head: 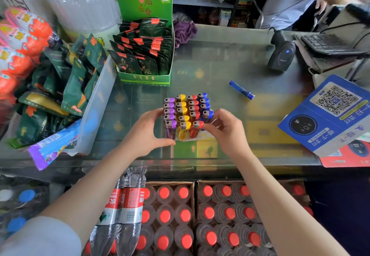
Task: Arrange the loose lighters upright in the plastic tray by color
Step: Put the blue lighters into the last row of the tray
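Observation:
A clear plastic tray (pixel 192 138) stands on the glass counter and holds upright lighters in colour rows: purple (pixel 169 111), yellow (pixel 181 111), red (pixel 193 109) and blue (pixel 204 103). My left hand (pixel 146 133) grips the tray's left side, thumb along its front bottom edge. My right hand (pixel 226 129) is curled at the tray's right front corner, fingertips touching the nearest blue lighter (pixel 208 115). One loose blue lighter (pixel 241 90) lies flat on the counter, beyond and to the right of the tray.
A green box of tea packets (pixel 144 59) stands behind-left of the tray. Snack bags fill a bin (pixel 60 87) on the left. A barcode scanner (pixel 282 55), keyboard and a blue QR sign (pixel 328 113) sit right. Bottled water crates (pixel 200 215) are below the counter. A person stands at far right.

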Action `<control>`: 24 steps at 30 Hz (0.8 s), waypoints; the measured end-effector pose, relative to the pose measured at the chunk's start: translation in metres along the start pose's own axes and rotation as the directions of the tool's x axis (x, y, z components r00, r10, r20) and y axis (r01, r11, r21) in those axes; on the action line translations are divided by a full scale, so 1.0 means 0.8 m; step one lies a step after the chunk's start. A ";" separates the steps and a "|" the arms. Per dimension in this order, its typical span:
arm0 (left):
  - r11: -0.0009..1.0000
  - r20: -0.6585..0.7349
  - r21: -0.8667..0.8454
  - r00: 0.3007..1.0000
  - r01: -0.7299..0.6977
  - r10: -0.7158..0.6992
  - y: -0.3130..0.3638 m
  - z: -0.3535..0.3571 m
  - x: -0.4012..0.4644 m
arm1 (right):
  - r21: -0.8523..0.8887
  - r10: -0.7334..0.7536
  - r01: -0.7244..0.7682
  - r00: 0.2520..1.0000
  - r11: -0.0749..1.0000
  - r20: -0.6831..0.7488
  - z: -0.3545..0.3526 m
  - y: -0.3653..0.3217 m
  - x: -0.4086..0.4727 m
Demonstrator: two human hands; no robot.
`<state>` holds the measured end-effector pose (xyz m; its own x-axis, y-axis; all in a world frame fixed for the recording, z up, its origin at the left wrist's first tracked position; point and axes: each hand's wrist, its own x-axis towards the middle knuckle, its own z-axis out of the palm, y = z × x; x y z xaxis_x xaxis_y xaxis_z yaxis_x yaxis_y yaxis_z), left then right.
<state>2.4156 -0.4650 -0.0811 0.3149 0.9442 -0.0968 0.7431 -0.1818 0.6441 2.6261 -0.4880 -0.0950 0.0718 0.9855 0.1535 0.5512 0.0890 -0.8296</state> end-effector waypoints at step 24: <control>1.000 0.035 0.001 0.999 0.001 -0.001 -0.009 0.003 0.008 | -0.233 0.060 -0.136 0.949 0.963 -0.308 -0.038 0.054 0.045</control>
<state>2.4138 -0.4587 -0.0881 0.3349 0.9341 -0.1241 0.7440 -0.1813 0.6431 2.6778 -0.4529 -0.1087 0.3573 0.8967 0.2613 0.7147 -0.0824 -0.6945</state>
